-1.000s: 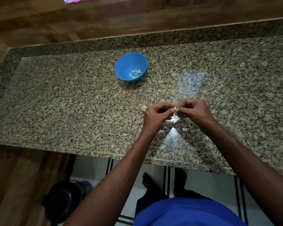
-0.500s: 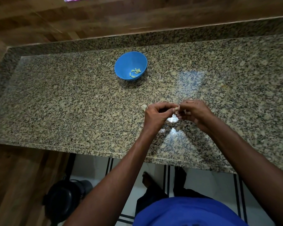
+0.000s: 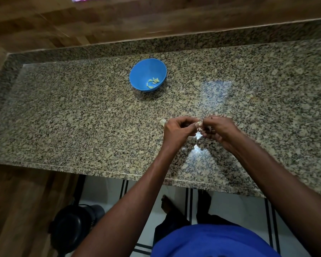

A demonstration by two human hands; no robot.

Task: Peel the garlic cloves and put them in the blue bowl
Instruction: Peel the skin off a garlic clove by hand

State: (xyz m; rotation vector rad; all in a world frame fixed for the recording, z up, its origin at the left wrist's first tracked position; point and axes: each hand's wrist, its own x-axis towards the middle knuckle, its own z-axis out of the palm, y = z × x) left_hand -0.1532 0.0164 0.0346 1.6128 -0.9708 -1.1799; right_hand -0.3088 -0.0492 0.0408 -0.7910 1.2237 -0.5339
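Both hands meet above worktop (image 3: pixel 82 112) near front edge. Left hand (image 3: pixel 178 130) and right hand (image 3: pixel 219 129) pinch same garlic clove (image 3: pixel 200 125) between curled fingertips. Another clove (image 3: pixel 162 121) lies just beside left hand. Blue bowl (image 3: pixel 143 71) farther back holds peeled cloves (image 3: pixel 153 82).

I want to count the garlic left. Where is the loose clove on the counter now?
In the head view, the loose clove lies on the granite counter just left of the left hand, nearer the person than the blue bowl.
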